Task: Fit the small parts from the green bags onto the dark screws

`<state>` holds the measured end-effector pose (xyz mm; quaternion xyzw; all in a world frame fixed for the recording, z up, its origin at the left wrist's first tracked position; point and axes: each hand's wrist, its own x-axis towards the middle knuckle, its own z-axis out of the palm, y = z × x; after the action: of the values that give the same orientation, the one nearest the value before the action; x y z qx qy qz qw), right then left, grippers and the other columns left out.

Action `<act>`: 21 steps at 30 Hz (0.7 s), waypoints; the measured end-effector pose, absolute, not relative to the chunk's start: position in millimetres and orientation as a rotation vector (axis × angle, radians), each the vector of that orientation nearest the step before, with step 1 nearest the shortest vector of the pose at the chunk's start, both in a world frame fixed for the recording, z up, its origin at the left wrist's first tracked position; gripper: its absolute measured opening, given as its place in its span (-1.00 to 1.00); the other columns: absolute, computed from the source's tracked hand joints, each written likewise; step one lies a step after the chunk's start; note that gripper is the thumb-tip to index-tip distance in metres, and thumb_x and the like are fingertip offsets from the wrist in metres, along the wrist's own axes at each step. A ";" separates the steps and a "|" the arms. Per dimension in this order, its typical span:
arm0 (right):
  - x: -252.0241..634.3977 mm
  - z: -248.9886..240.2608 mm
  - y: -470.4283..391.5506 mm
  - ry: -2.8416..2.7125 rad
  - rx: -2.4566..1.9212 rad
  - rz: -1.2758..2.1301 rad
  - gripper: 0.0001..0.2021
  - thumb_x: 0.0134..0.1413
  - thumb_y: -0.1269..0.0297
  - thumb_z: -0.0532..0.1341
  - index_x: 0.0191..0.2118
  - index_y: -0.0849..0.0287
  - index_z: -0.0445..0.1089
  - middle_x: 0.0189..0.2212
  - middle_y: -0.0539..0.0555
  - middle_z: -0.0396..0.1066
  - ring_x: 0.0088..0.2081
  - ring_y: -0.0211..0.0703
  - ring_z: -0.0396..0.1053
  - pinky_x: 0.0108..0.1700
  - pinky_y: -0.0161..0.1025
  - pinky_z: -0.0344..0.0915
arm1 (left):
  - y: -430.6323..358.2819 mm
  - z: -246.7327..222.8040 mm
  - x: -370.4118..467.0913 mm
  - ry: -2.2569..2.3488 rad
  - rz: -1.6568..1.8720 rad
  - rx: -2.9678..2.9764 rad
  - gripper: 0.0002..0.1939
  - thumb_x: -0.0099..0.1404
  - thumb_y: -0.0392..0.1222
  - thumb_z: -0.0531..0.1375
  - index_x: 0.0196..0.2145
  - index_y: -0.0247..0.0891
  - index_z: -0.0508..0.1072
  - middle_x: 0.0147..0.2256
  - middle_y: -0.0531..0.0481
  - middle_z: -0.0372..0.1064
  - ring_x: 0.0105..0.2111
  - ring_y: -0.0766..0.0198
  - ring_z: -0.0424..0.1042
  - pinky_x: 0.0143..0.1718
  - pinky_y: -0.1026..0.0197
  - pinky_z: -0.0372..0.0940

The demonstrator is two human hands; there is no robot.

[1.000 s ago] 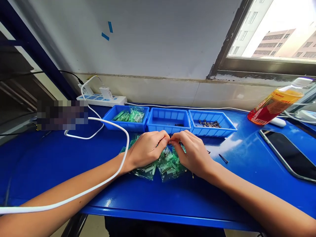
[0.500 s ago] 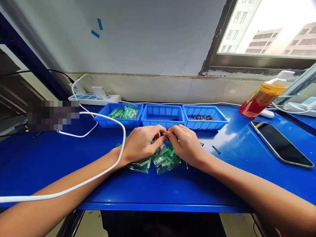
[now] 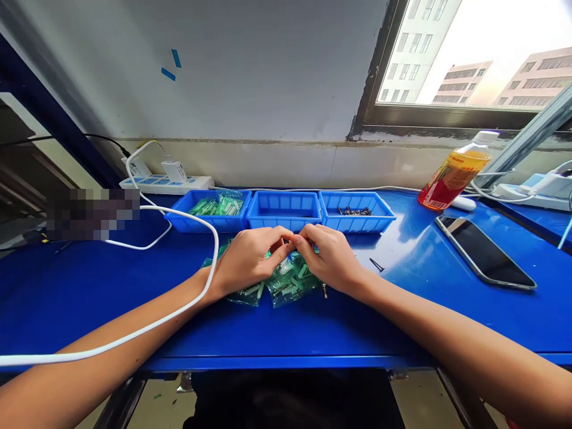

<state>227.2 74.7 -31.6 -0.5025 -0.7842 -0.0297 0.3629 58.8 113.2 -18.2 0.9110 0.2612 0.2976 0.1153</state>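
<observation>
My left hand (image 3: 252, 256) and my right hand (image 3: 328, 253) meet fingertip to fingertip above the middle of the blue table. Both are closed in a pinch, and whatever lies between the fingertips is too small and too covered to name. Beneath them lie green-tinted clear plastic bags (image 3: 292, 286) with pale slim pieces inside, partly hidden by my hands. A small brass-coloured piece (image 3: 325, 291) lies just below my right hand. To the right of that hand rests a thin black screw-like piece (image 3: 376, 264).
Behind my hands stand three blue bins: the left bin (image 3: 179, 223) holds green bags, the middle bin (image 3: 283, 223) shows nothing clearly, the right bin (image 3: 364, 225) holds small dark parts. A phone (image 3: 485, 250) and drink bottle (image 3: 453, 176) are right; a white cable (image 3: 216, 250) crosses my left forearm.
The view has shifted, so the bins, bottle and phone appear further left. My fingertips have drawn closer together, and the small metallic piece seen between them earlier is now covered.
</observation>
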 end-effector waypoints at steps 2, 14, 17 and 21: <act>227.2 -30.7 73.7 -2.025 -1.297 -0.097 -0.75 0.17 0.33 -0.02 -0.53 0.16 0.18 -0.59 0.02 0.32 -0.54 -0.29 0.21 -0.46 -0.34 0.10 | 110.5 -16.5 60.5 0.751 0.891 2.667 -0.76 0.30 -0.14 0.00 -0.28 -0.27 0.41 -0.52 0.06 0.40 -0.51 0.36 0.36 -0.49 0.35 0.19; 227.8 -27.1 69.8 -2.119 -1.279 -0.145 -0.84 0.14 0.36 0.03 -0.39 0.18 0.32 -0.50 0.05 0.42 -0.44 -0.22 0.32 -0.38 -0.31 0.15 | 117.5 -9.4 59.0 0.861 0.782 2.634 -0.71 0.29 -0.13 -0.05 -0.37 -0.29 0.41 -0.48 0.03 0.43 -0.48 0.32 0.39 -0.42 0.31 0.25; 229.6 -25.8 70.5 -2.118 -1.264 -0.208 -0.77 0.14 0.40 -0.01 -0.49 0.18 0.28 -0.55 0.05 0.39 -0.49 -0.24 0.28 -0.41 -0.31 0.12 | 104.6 -3.1 58.0 0.968 0.763 2.712 -0.69 0.30 -0.09 -0.03 -0.20 -0.30 0.41 -0.36 -0.04 0.46 -0.36 0.21 0.43 -0.34 0.22 0.30; 231.5 -26.7 72.8 -2.049 -1.277 -0.206 -0.75 0.15 0.38 -0.04 -0.52 0.17 0.23 -0.59 0.03 0.34 -0.53 -0.27 0.23 -0.45 -0.33 0.08 | 49.1 -17.7 35.1 0.964 0.950 2.892 -0.63 0.27 -0.06 0.05 -0.02 -0.25 0.33 -0.19 -0.12 0.43 -0.19 0.08 0.40 -0.21 0.10 0.32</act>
<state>231.5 72.8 -26.7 -0.4933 -0.7916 -0.0796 0.3516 35.1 49.1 -17.7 0.9054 0.3018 0.2975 -0.0259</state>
